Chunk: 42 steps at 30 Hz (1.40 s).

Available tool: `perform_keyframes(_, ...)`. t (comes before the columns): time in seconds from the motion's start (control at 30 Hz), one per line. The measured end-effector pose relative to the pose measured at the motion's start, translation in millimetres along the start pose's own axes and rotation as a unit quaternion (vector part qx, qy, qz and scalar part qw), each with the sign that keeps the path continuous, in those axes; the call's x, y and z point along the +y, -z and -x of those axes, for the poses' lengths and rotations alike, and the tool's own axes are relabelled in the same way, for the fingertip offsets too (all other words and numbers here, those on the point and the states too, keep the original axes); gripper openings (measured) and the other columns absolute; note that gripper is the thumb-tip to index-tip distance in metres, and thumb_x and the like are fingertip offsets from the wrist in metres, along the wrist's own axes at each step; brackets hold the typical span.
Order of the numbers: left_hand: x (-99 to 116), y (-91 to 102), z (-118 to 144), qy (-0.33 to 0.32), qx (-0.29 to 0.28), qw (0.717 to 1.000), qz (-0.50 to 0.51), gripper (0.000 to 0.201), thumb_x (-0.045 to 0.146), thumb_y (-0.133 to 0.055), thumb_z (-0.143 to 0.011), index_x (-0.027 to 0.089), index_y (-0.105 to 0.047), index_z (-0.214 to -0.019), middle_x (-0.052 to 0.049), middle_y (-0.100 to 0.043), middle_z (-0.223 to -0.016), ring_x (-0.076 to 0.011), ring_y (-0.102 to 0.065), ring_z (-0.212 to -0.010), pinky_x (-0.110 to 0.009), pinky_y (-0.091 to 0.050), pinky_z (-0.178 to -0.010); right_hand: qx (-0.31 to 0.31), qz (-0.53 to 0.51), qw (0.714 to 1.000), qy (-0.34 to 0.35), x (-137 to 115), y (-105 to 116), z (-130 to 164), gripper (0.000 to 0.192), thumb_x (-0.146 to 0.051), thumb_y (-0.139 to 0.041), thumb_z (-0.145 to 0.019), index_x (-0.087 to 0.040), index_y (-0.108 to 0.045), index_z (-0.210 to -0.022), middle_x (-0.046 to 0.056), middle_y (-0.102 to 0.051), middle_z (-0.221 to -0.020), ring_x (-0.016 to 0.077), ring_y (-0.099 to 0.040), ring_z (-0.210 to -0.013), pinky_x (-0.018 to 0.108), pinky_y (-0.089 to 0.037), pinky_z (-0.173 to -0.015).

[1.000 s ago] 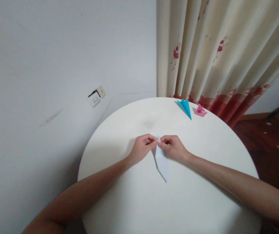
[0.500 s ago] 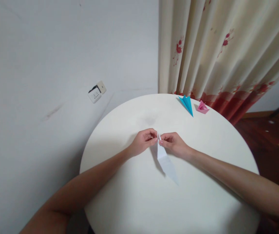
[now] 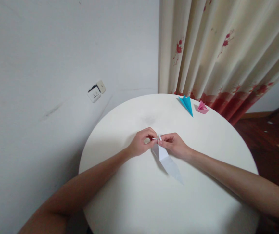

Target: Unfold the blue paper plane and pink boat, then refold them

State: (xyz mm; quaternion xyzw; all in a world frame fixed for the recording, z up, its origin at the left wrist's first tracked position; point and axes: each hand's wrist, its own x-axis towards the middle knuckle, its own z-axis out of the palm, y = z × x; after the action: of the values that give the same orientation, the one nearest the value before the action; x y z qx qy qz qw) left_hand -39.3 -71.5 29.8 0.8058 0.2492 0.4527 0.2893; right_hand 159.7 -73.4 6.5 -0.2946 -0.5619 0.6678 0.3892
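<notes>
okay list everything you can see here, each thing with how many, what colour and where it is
white folded paper: one, white, middle of the table, its top end pinched by both hands, long point toward the near right
blue folded paper: one, blue, far edge of the table, lying alone
pink folded paper: one, pink, just right of the blue one
round table: one, white, against the wall
curtain: one, cream with red flowers, behind the table at right
wall socket: one, white, on the wall at left
floor: dark wood, at right
left hand: one, pinching the paper's top
right hand: one, pinching the same top
</notes>
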Motion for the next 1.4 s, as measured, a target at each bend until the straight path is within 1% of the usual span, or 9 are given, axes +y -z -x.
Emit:
perform_keyframes(0.1, 3, 1.7, 0, -0.079, 0.012, 0.99, -0.116, 0.005, 0.016, -0.062, -0.09, 0.018, -0.066, -0.092, -0.006, -0.067, -0.083, -0.0145, -0.063, -0.077, -0.027, -0.052, -0.071, 0.006, -0.002, 1.0, 0.01, 3, 1, -1, 0.035, -0.049, -0.081, -0.072, -0.015, -0.072, -0.076, -0.001, -0.06, -0.066, 0.0116, -0.047, -0.06, 0.026, -0.033, -0.058)
perform_keyframes(0.2, 3, 1.3, 0, -0.132, 0.042, 0.974, -0.181, 0.007, 0.013, -0.064, -0.089, 0.018, -0.067, -0.093, -0.006, -0.071, -0.084, -0.0148, -0.067, -0.079, -0.026, -0.054, -0.072, 0.027, 0.015, 0.999, 0.019, 2, 1, -1, 0.034, -0.048, -0.08, -0.072, -0.015, -0.072, -0.075, -0.001, -0.058, -0.064, 0.0113, -0.045, -0.059, 0.026, -0.032, -0.056)
perform_keyframes(0.33, 2, -2.2, 1, -0.135, 0.067, 0.957, -0.248, 0.006, 0.014, -0.063, -0.09, 0.019, -0.067, -0.09, -0.004, -0.073, -0.081, -0.0144, -0.068, -0.075, -0.025, -0.055, -0.069, 0.063, 0.065, 0.995, 0.033, -5, -2, 0, 0.037, -0.05, -0.08, -0.07, -0.014, -0.069, -0.068, -0.002, -0.054, -0.06, 0.0102, -0.041, -0.057, 0.025, -0.028, -0.053)
perform_keyframes(0.47, 2, -8.1, 3, -0.121, 0.075, 0.954, -0.263, 0.01, 0.013, -0.06, -0.091, 0.019, -0.068, -0.087, -0.004, -0.072, -0.079, -0.0146, -0.068, -0.074, -0.025, -0.054, -0.07, 0.081, 0.093, 0.991, 0.044, -10, -3, 0, 0.042, -0.054, -0.078, -0.069, -0.013, -0.069, -0.066, -0.002, -0.051, -0.057, 0.0103, -0.039, -0.056, 0.026, -0.027, -0.052)
perform_keyframes(0.7, 10, -13.5, 3, 0.023, 0.07, 0.986, -0.147, 0.011, 0.023, -0.063, -0.092, 0.02, -0.072, -0.088, -0.006, -0.074, -0.087, -0.017, -0.068, -0.079, -0.028, -0.053, -0.075, 0.109, 0.121, 0.983, 0.085, -5, 0, -1, 0.038, -0.052, -0.077, -0.073, -0.015, -0.071, -0.068, 0.0, -0.055, -0.061, 0.0121, -0.04, -0.059, 0.027, -0.029, -0.054)
perform_keyframes(0.87, 12, -14.7, 2, 0.078, 0.075, 0.992, -0.071, 0.014, 0.029, -0.066, -0.09, 0.019, -0.074, -0.085, -0.008, -0.071, -0.089, -0.0181, -0.066, -0.084, -0.029, -0.053, -0.08, 0.111, 0.175, 0.971, 0.12, -7, 2, -1, 0.032, -0.047, -0.073, -0.079, -0.016, -0.074, -0.072, 0.002, -0.059, -0.066, 0.0142, -0.044, -0.063, 0.028, -0.033, -0.058)
perform_keyframes(1.13, 7, -19.2, 6, 0.182, 0.094, 0.975, 0.085, 0.018, 0.032, -0.071, -0.087, 0.014, -0.072, -0.086, -0.008, -0.069, -0.089, -0.0173, -0.066, -0.083, -0.029, -0.052, -0.078, 0.128, 0.203, 0.961, 0.133, -11, 0, -1, 0.031, -0.046, -0.072, -0.081, -0.017, -0.073, -0.07, 0.003, -0.061, -0.067, 0.0157, -0.048, -0.065, 0.029, -0.035, -0.06)
perform_keyframes(1.27, 7, -17.7, 5, 0.206, 0.084, 0.969, 0.108, 0.023, 0.035, -0.074, -0.084, 0.013, -0.071, -0.081, -0.008, -0.07, -0.086, -0.0163, -0.065, -0.08, -0.027, -0.051, -0.075, 0.117, 0.223, 0.955, 0.158, -15, -3, 1, 0.03, -0.044, -0.071, -0.082, -0.018, -0.072, -0.069, 0.003, -0.061, -0.067, 0.0163, -0.049, -0.065, 0.029, -0.037, -0.062)
perform_keyframes(1.4, 6, -18.0, 7, 0.251, 0.082, 0.95, 0.165, 0.025, 0.035, -0.078, -0.08, 0.014, -0.066, -0.087, -0.006, -0.07, -0.086, -0.0154, -0.066, -0.08, -0.028, -0.053, -0.077, 0.119, 0.203, 0.96, 0.151, -11, -2, 0, 0.029, -0.044, -0.072, -0.081, -0.018, -0.073, -0.068, 0.003, -0.062, -0.067, 0.0159, -0.048, -0.065, 0.029, -0.037, -0.061)
